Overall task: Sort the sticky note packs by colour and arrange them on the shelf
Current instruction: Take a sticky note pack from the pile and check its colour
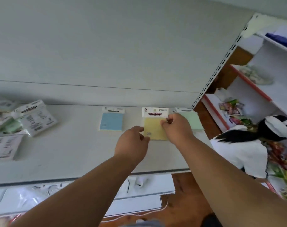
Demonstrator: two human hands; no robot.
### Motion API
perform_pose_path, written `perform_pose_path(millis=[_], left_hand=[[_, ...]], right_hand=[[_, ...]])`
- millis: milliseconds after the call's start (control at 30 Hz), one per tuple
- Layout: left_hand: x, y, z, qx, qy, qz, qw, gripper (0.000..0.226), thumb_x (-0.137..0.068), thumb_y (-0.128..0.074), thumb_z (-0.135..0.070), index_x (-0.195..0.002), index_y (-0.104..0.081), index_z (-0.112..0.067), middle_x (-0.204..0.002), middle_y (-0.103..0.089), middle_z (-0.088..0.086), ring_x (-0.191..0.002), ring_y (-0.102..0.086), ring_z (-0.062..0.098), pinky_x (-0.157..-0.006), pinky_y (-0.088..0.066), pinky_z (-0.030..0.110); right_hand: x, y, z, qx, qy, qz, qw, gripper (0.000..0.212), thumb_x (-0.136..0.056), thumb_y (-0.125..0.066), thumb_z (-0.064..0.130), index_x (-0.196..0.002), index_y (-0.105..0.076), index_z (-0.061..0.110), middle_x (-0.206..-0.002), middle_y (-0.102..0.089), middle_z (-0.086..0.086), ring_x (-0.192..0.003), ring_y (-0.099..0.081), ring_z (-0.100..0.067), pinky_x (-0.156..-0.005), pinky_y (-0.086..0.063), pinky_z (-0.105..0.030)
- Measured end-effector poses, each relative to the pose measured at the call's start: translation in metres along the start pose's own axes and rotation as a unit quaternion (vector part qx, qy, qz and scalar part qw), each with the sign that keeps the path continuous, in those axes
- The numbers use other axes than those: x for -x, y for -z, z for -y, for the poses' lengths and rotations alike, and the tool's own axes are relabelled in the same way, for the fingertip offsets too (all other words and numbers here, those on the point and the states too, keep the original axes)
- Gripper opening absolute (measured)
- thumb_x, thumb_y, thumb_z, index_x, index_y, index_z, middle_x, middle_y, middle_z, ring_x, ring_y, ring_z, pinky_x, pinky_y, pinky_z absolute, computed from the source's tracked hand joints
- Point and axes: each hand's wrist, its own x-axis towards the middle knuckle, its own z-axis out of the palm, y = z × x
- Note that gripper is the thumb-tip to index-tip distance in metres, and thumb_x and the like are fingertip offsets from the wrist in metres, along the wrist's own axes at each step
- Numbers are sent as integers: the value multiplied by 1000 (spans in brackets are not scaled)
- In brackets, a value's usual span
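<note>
I have both hands on the yellow pack (pixel 154 127), which lies flat on the shelf (pixel 70 149). My right hand (pixel 177 126) pinches its right edge near the white header card, and my left hand (pixel 133 141) has its curled fingers at the lower left corner, seemingly nipping it. Left of the yellow pack, set apart from it, lies the blue pack (pixel 111 120); just right of it, partly behind my right hand, lies the green pack (pixel 191 119). So three colours are started, I judge. Far left of the yellow pack, the unsorted heap (pixel 25 118) waits, so most of the sorting remains.
</note>
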Motion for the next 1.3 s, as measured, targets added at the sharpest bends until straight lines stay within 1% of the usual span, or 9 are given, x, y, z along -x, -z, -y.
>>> perform_pose_path(millis=[133, 333, 467, 567, 633, 833, 967, 1133, 1300], left_hand=[[-36, -15, -25, -26, 29, -57, 998, 35, -90, -60, -33, -124, -60, -24, -102, -71, -7, -101, -63, 19, -81, -45, 27], [-61, -27, -26, -65, 50, -44, 996, 38, -89, -59, -39, -124, -61, -25, -119, -61, 1, -106, -61, 24, -91, -51, 37], [-55, -23, -21, -57, 63, -56, 995, 43, -86, -63, -42, -125, -59, -24, -119, -58, -1, -106, -60, 21, -91, -51, 38], [-42, -12, -16, -55, 59, -63, 995, 39, -88, -61, -38, -123, -56, -24, -116, -58, -5, -103, -59, 18, -87, -49, 33], [-33, 1, -7, -59, 51, -70, 995, 34, -88, -59, -35, -120, -57, -25, -113, -58, -7, -100, -59, 15, -83, -47, 28], [1, 81, 63, -81, 53, -77, 992, 30, -87, -57, -35, -117, -58, -30, -106, -58, -13, -89, -56, 9, -78, -46, 25], [20, 162, 133, -112, 56, -77, 989, 28, -89, -56, -34, -116, -59, -29, -106, -59, -13, -86, -52, 7, -74, -40, 23], [42, 263, 210, -112, 84, -123, 983, 29, -87, -56, -29, -115, -60, -27, -110, -59, -9, -92, -57, 14, -74, -41, 25], [56, 300, 253, -105, 115, -136, 978, 40, -86, -56, -28, -126, -56, -24, -127, -52, -4, -105, -60, 20, -79, -42, 26]], right_hand=[[-54, 5, 7, 34, 38, 2, 999, 28, -88, -59, 32, -107, -62, 12, -105, -66, -7, -100, -62, -29, -74, -41, -29], [-73, -18, 3, 91, 25, -4, 996, 27, -89, -57, 28, -108, -55, 9, -110, -65, -14, -102, -61, -35, -73, -43, -34], [-56, -15, 13, 88, 63, -56, 993, 28, -89, -55, 17, -114, -43, 12, -111, -59, -12, -98, -61, -36, -70, -45, -36], [-42, -13, 29, 80, 101, -54, 990, 24, -89, -51, 15, -113, -46, 13, -111, -59, -10, -96, -62, -35, -74, -50, -39], [-30, -19, 45, 73, 133, -48, 987, 23, -89, -51, 18, -112, -48, 14, -110, -60, -7, -94, -62, -32, -71, -46, -34], [27, -77, 126, 24, 205, -4, 978, 11, -90, -54, 27, -97, -52, 19, -96, -63, 1, -83, -60, -22, -66, -45, -29], [76, -137, 199, -5, 213, 28, 977, 12, -89, -56, 29, -96, -59, 20, -93, -65, 5, -83, -59, -17, -68, -43, -28], [130, -207, 274, -3, 214, 89, 973, 11, -87, -58, 26, -95, -60, 18, -100, -64, -1, -88, -59, -22, -70, -46, -29], [157, -243, 305, 35, 200, 118, 972, 16, -88, -55, 27, -98, -63, 17, -103, -62, -3, -94, -59, -24, -74, -46, -30]])
